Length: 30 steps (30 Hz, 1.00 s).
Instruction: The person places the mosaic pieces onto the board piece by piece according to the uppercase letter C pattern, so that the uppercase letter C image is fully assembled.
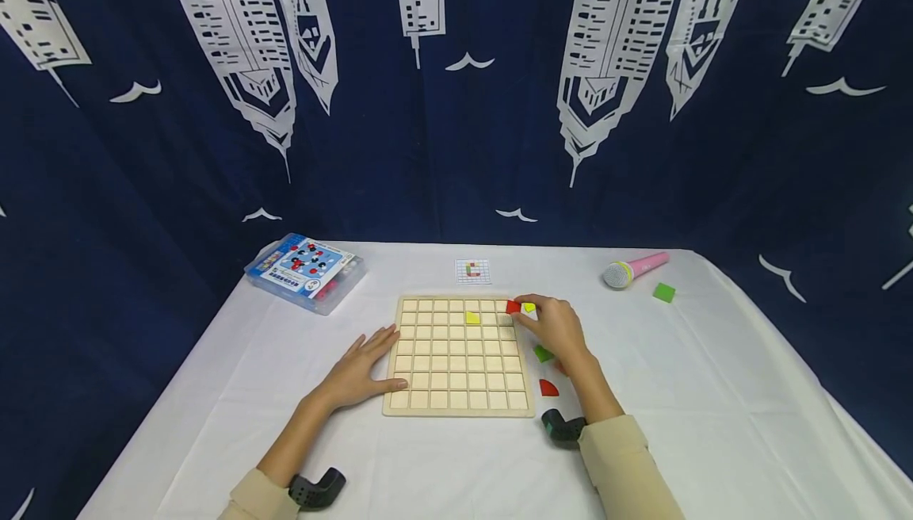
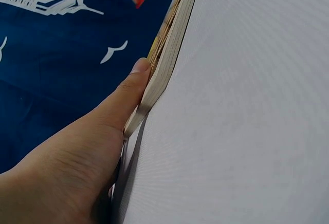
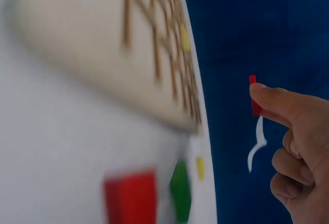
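A wooden grid board (image 1: pixel 456 357) lies on the white table, with one yellow tile (image 1: pixel 472 318) in a cell near its far side. My left hand (image 1: pixel 364 367) rests against the board's left edge, fingers spread and thumb on the near part of the rim. In the right wrist view, my right hand (image 3: pixel 303 136) pinches a red tile (image 3: pixel 254 95) between thumb and forefinger, other fingers curled. The head view has this red tile (image 1: pixel 513 307) over the board's far right corner. Beside the board lie another yellow tile (image 1: pixel 529 307), a green tile (image 1: pixel 544 353) and a red quarter-round tile (image 1: pixel 548 388).
A small printed pattern card (image 1: pixel 473 271) lies behind the board. At the far left stands a clear plastic case (image 1: pixel 307 273) with a blue label. A pink toy microphone (image 1: pixel 635 269) and a green tile (image 1: pixel 664 292) are at the far right. A patterned blue cloth (image 1: pixel 442 147) hangs behind the table.
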Each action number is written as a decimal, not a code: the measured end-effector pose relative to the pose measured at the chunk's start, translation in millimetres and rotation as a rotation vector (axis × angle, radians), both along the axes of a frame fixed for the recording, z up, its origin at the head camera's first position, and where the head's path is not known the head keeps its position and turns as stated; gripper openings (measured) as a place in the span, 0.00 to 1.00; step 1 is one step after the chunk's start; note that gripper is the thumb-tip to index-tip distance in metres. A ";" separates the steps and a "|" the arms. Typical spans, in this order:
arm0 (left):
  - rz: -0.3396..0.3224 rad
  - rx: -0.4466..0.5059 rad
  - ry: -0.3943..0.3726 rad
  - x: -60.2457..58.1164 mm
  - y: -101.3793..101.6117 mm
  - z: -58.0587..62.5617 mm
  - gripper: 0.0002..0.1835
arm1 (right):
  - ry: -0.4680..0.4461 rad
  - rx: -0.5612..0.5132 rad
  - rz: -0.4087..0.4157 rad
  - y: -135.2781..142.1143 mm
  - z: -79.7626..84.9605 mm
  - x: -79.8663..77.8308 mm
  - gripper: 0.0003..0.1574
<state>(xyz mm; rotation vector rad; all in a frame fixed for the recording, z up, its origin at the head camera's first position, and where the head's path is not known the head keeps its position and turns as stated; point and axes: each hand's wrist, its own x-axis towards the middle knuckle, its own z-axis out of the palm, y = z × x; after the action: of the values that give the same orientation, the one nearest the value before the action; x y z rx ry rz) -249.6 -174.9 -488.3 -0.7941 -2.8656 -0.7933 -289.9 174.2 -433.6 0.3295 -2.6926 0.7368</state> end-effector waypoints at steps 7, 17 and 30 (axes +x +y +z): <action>-0.004 0.008 -0.002 0.6 -1.9 -0.8 0.51 | -0.003 0.007 0.103 -52.0 11.5 -15.8 0.20; 0.009 -0.013 -0.013 -0.8 -1.1 -3.4 0.52 | -0.124 0.071 0.146 -87.1 -8.0 -27.4 0.17; 0.016 -0.013 -0.014 -0.5 -0.5 -1.0 0.51 | -0.127 0.069 0.152 -81.4 -19.7 -29.9 0.18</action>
<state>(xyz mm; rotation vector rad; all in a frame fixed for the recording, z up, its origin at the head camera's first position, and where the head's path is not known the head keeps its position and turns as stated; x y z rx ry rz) -250.1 -175.4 -489.3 -0.7696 -2.8883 -0.7826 -319.7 92.9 -453.3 0.5261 -2.8421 0.7310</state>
